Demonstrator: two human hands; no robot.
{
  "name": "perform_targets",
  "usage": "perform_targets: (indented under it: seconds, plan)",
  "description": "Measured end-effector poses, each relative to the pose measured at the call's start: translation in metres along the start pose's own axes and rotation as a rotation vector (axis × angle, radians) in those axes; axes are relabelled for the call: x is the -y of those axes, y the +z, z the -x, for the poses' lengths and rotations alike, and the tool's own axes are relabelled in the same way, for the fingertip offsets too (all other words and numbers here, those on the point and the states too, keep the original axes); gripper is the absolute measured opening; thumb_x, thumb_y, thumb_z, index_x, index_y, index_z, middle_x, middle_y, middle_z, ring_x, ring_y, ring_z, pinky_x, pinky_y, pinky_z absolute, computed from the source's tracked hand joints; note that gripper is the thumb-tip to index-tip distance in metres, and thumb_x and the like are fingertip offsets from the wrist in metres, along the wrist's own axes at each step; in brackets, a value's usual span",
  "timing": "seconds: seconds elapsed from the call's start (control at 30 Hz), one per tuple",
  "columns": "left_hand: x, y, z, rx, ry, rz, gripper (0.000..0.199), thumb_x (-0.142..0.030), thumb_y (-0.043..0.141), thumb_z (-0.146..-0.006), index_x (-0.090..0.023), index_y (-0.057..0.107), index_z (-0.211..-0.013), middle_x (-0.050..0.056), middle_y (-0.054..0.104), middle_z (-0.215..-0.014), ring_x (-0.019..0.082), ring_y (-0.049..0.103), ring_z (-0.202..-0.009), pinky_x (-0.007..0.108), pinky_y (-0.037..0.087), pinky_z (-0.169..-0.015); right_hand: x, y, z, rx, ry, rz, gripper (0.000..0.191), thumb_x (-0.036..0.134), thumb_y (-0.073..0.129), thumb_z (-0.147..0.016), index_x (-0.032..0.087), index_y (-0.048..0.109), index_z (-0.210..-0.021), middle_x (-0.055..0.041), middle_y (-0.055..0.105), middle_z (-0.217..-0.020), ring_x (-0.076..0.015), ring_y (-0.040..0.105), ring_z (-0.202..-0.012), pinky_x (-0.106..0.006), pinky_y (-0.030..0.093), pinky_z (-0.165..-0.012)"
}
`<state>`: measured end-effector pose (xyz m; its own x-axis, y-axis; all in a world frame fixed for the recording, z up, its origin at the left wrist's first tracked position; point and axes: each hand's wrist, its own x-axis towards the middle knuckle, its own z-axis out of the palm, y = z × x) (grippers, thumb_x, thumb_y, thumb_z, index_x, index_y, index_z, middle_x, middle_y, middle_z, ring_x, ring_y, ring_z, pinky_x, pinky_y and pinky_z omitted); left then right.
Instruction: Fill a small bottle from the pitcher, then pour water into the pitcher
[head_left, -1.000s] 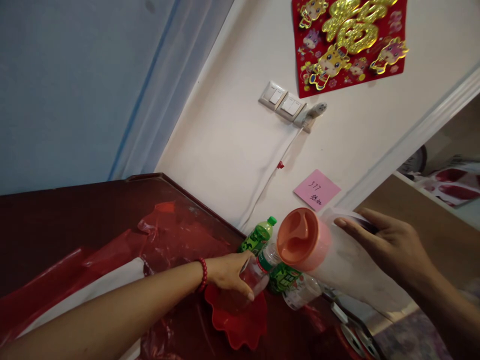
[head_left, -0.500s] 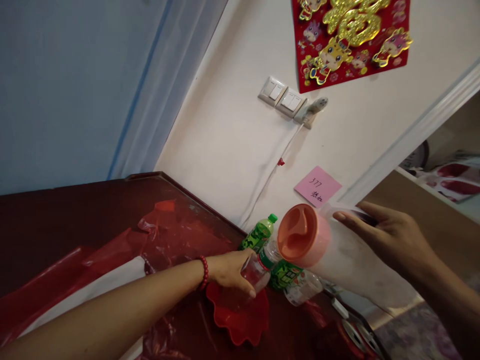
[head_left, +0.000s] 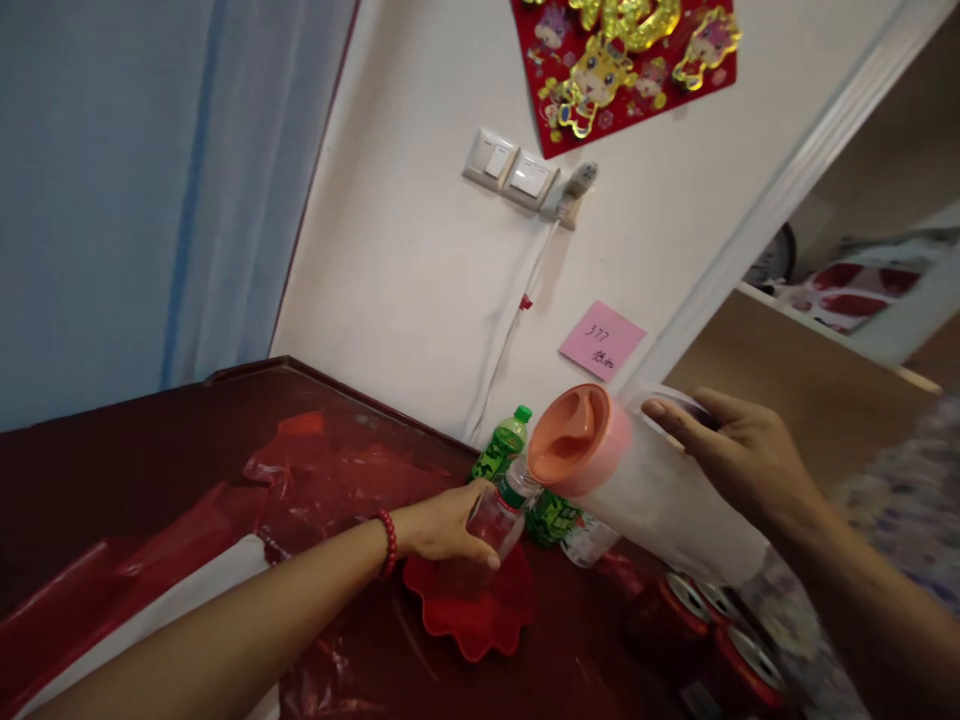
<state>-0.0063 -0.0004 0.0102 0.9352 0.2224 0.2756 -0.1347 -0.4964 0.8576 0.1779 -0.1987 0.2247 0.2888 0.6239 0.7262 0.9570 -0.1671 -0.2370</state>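
My left hand (head_left: 442, 525) is closed around a clear plastic bottle (head_left: 495, 515) with a green label band, tilted over a red scalloped dish (head_left: 480, 620). Gripped by its handle in my right hand (head_left: 742, 455) is a frosted pitcher (head_left: 660, 510) with a pink rim and orange lid (head_left: 574, 440). The pitcher lies tipped to the left, its spout end right at the bottle's mouth. Whether liquid is flowing between them I cannot tell. Behind the bottle stands a green-capped bottle (head_left: 504, 445) with a green label.
Another green-labelled bottle (head_left: 551, 520) and a clear container (head_left: 589, 540) sit behind the pitcher. Several red cans (head_left: 739, 665) stand at the lower right. Red plastic sheeting (head_left: 337, 480) covers part of the dark red table (head_left: 142, 390). A white cord (head_left: 499, 355) hangs down the wall.
The view has shifted, so the wall items appear further left and more of the cans shows. Both hands keep hold of the bottle and pitcher, whose spout now sits closer to the bottle's mouth.
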Motion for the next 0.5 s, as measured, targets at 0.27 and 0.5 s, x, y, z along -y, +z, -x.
perform_targets:
  seconds: [0.27,0.5]
  plan:
    - [-0.008,-0.004,-0.004,0.047,0.013,0.0,0.068,-0.046,0.079,-0.073,-0.02,0.05,-0.128,0.01,0.061,-0.121,0.031,0.058,-0.109,0.049,0.048,-0.096,-0.008,0.023,0.064,-0.326,0.264,-0.263,0.061,0.076,0.067,-0.076,0.022,0.045,-0.058,0.0051,0.037,-0.054,-0.0125,0.034,-0.052,-0.025,0.026,-0.049]
    - [-0.007,-0.004,-0.01,0.084,0.032,0.036,0.076,-0.044,0.077,-0.076,-0.021,0.041,-0.139,0.012,0.054,-0.139,0.033,0.05,-0.129,0.052,0.039,-0.111,-0.033,0.045,0.128,-0.478,0.46,-0.425,0.063,0.078,0.067,-0.078,0.02,0.049,-0.061,0.004,0.046,-0.055,-0.0131,0.042,-0.054,-0.025,0.033,-0.051]
